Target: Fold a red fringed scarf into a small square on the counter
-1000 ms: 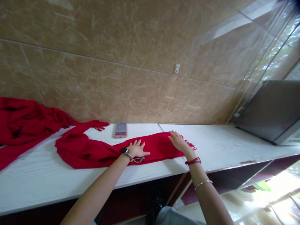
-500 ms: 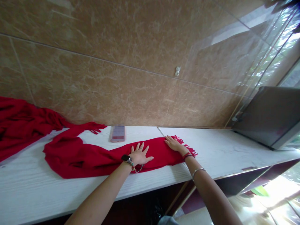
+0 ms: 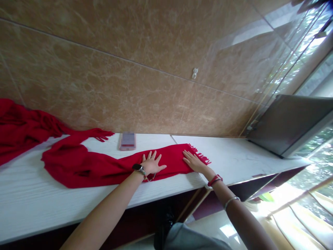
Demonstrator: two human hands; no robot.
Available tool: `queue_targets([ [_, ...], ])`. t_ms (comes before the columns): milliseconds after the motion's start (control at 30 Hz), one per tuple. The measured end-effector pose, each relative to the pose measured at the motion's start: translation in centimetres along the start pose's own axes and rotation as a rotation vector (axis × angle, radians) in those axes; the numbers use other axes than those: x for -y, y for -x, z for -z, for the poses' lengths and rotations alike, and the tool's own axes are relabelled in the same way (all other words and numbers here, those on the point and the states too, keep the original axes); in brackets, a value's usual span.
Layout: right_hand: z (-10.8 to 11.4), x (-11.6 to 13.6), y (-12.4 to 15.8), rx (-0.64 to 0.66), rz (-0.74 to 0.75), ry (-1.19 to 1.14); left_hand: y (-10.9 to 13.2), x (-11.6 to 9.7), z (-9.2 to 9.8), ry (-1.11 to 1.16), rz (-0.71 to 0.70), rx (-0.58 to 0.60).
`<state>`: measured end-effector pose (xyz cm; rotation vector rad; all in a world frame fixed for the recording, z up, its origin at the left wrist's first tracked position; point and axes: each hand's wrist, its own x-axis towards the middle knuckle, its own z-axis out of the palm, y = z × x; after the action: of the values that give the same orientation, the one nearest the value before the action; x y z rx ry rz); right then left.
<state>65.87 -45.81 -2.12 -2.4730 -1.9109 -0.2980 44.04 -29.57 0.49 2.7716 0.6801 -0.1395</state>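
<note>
A long red scarf [image 3: 171, 158] lies along the white countertop, flat at its fringed right end and rumpled toward the left, where it folds back to the wall. My left hand [image 3: 152, 164] rests palm down on its middle stretch, fingers spread; a watch and beaded bracelet circle that wrist. Near the fringe, my right hand [image 3: 194, 160] lies flat on the cloth with its fingers stretched out. Red bands and a silver bangle are on the right arm. Neither hand grips the fabric.
A phone [image 3: 127, 141] lies behind the scarf by the brown tiled wall [image 3: 117, 93]. More bunched red cloth [image 3: 18, 128] fills the counter's left end. At the right end of the white countertop [image 3: 223, 152] stands a grey box-shaped appliance [image 3: 291, 121]. A small white hook [image 3: 195, 73] is on the wall.
The camera view has shifted slightly. My right hand has moved a little down off the scarf's far edge, toward me, still flat on the cloth. My left hand stays in place on it.
</note>
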Motion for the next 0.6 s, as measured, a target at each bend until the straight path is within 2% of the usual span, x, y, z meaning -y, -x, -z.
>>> queue_targets([
  [133, 0.2, 0.3, 0.6, 0.011, -0.068, 0.014, -0.2, 0.2, -0.6, -0.024, -0.016, -0.029],
  [233, 1.2, 2.2, -0.1, -0.064, -0.167, -0.057, 0.4, 0.2, -0.5, -0.052, -0.051, -0.060],
  [300, 2.2, 4.4, -0.8, -0.116, -0.111, -0.121, 1.2, 0.3, 0.2, -0.092, -0.099, -0.084],
  [367, 3.2, 7.1, -1.6, -0.123, 0.023, -0.181, 2.4, 1.0, 1.5, -0.134, -0.126, -0.100],
  [467, 4.8, 11.1, -3.0, -0.085, 0.180, -0.256, 4.5, 3.5, 4.0, -0.180, -0.066, -0.118],
  [600, 6.3, 15.3, -5.1, -0.085, 0.294, -0.327, 7.9, 10.0, 6.7, -0.217, 0.085, -0.115],
])
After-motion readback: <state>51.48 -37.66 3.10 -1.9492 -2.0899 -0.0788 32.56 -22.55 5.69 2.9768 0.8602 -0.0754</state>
